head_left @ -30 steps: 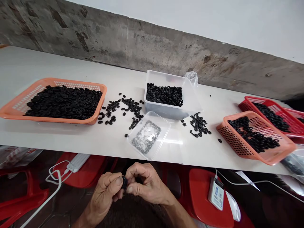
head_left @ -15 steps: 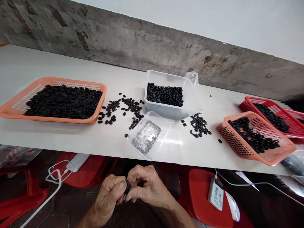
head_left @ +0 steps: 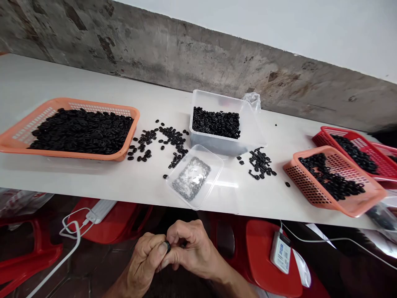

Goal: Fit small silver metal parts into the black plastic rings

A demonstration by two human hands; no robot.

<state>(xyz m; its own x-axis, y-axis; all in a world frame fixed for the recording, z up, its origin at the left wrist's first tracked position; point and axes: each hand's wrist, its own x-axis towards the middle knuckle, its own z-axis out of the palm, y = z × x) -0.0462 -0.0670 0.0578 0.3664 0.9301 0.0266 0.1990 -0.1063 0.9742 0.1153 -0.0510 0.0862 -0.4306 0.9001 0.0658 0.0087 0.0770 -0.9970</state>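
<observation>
and here, on the near side of the clear plastic lid and a little to its left, out past the edge of the counter: a small rounded black piece, pinched tight in the left hand with a closed grip of thumb over curled fingers. just to the right, the right hand, with thumb and forefinger drawn in close against the piece; no telling whether anything is caught in that grip. so, sitting directly left of the right fingertips, and nearer the left hand, being inside it. showing only a thin dark rim, seemingly on edge; long axis lost under the thumb.

scattered inside the lid, tiny silvery bits. just behind the lid, a clear bin of black parts. left of the lid, loose black ovals, then a wide orange basket. right of the lid, a small black heap, then a smaller orange basket.
</observation>
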